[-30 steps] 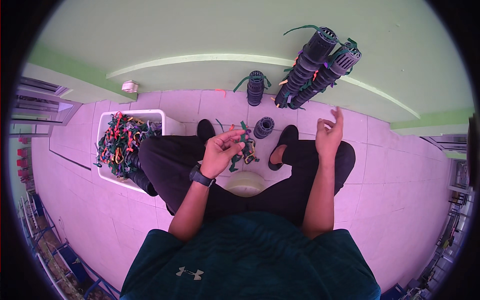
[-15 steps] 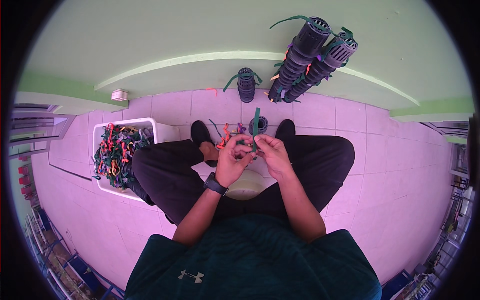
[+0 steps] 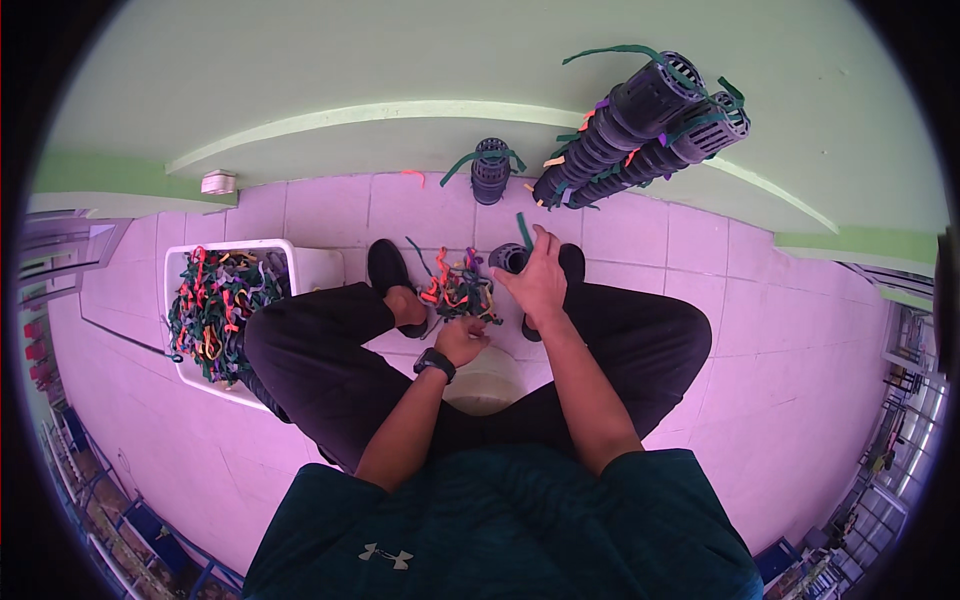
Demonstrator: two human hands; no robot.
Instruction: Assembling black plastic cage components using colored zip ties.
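Note:
My right hand (image 3: 537,280) is over a small black slotted net pot (image 3: 508,256) on the floor between my feet, thumb and fingers apart. A green fabric strip (image 3: 524,230) sticks up beside the fingertips at the pot's far side; the hand hides its lower end. My left hand (image 3: 463,341), with a dark watch on the wrist, is low at the near edge of a pile of coloured fabric strips (image 3: 455,288). Its fingers are curled, and whatever they may hold is hidden.
A white bin (image 3: 232,392) full of coloured strips stands left of my knee. By the wall are a single net pot (image 3: 491,172) with a green strip and two tall leaning stacks of pots (image 3: 630,125). An orange strip (image 3: 414,177) lies near the wall. A pale round seat (image 3: 484,385) is under me.
My hands have parted. The right has gone forward over the pot, its fingers spreading; the left has dropped back toward the pile. The green strip, earlier between both hands, now stands beyond the right fingers.

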